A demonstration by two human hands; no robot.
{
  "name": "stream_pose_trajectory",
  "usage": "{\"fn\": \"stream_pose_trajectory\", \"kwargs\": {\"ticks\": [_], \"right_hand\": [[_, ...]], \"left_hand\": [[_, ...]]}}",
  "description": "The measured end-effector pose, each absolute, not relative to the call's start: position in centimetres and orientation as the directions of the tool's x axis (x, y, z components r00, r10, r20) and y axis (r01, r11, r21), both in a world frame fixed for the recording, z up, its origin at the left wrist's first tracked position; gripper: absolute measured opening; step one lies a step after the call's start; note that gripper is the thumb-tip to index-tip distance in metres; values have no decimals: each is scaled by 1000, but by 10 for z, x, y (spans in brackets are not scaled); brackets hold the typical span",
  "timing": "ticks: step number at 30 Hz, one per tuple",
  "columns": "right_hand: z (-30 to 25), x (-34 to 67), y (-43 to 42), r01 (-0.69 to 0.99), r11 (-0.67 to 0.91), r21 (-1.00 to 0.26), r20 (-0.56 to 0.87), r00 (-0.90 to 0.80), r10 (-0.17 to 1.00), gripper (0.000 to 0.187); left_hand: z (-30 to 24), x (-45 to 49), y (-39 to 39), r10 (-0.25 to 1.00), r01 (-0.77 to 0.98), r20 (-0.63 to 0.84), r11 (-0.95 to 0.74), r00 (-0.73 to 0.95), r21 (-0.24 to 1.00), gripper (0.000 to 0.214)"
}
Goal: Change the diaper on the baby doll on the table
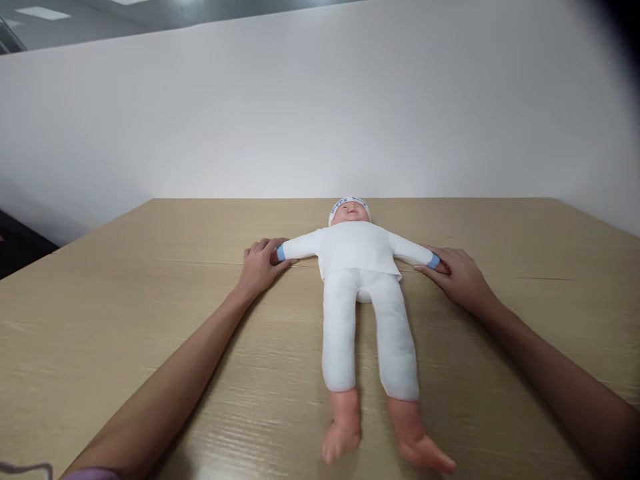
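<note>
A baby doll (357,250) lies on its back on the wooden table, its head away from me and its bare feet toward me. It wears a white long-sleeved top with blue cuffs, white trousers and a white cap with blue lettering. Both doll arms stretch out sideways. My left hand (263,267) is closed around the doll's hand and cuff on the left side. On the right side, my right hand (457,273) grips the other doll hand at its cuff. The doll's own hands are mostly hidden by my fingers.
The pale wooden table (150,313) runs back to a plain white partition (300,107). A thin seam crosses the tabletop near my hands. Something dark (20,243) stands beyond the table's left edge. At the bottom left corner a thin cord (30,467) shows.
</note>
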State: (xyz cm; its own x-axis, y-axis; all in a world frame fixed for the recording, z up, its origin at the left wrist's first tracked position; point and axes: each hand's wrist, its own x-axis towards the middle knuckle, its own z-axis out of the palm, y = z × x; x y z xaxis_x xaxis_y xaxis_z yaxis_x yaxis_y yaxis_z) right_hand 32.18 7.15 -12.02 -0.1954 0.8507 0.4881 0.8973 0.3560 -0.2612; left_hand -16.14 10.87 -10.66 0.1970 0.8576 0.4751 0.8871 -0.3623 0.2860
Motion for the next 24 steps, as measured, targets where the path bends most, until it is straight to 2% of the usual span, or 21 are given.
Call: {"fn": "stream_pose_trajectory", "kwargs": {"ticks": [8,15,21,24], "right_hand": [[-136,330,82,874,388,-292,500,-206,841,66],[-140,318,46,900,342,-270,556,-144,819,77],[-133,290,-16,895,299,-332,612,-37,790,68],[-116,263,-58,866,303,-398,617,8,787,59]], "left_hand": [[-104,-162,105,891,878,413,-342,189,335,54],[-101,-157,75,868,903,488,-281,94,324,65],[-89,-135,14,835,887,547,-211,-55,411,52],[-70,-112,-44,797,824,603,-321,-31,467,46]]}}
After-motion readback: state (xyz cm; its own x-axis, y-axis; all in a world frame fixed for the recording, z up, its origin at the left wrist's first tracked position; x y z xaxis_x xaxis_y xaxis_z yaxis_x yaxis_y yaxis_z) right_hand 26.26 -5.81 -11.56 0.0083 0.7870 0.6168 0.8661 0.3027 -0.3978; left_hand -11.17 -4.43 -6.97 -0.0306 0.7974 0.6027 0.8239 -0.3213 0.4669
